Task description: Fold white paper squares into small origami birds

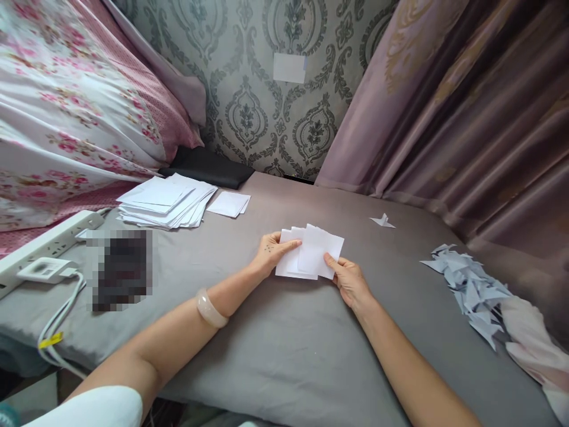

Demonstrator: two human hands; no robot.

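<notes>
Several white paper sheets [313, 254], overlapping like a small fan, are held up between both hands above the grey cloth surface. My left hand [271, 252] pinches their left side, thumb on top and the other fingers hidden behind. At the right edge my right hand [349, 277] grips the frontmost sheet between thumb and fingers. Beyond my left hand lie a small pair of white sheets [227, 203] and a taller stack of white paper [166, 200]. A single folded paper shape [383, 221] rests at the far right.
Many folded paper pieces [473, 287] are heaped at the right beside a pale cloth [531, 338]. Along the left edge runs a white power strip [57, 243] with a charger and cables [60, 317]. A black flat item [213, 166] lies by the patterned wall [244, 112]; curtains [400, 107] hang right.
</notes>
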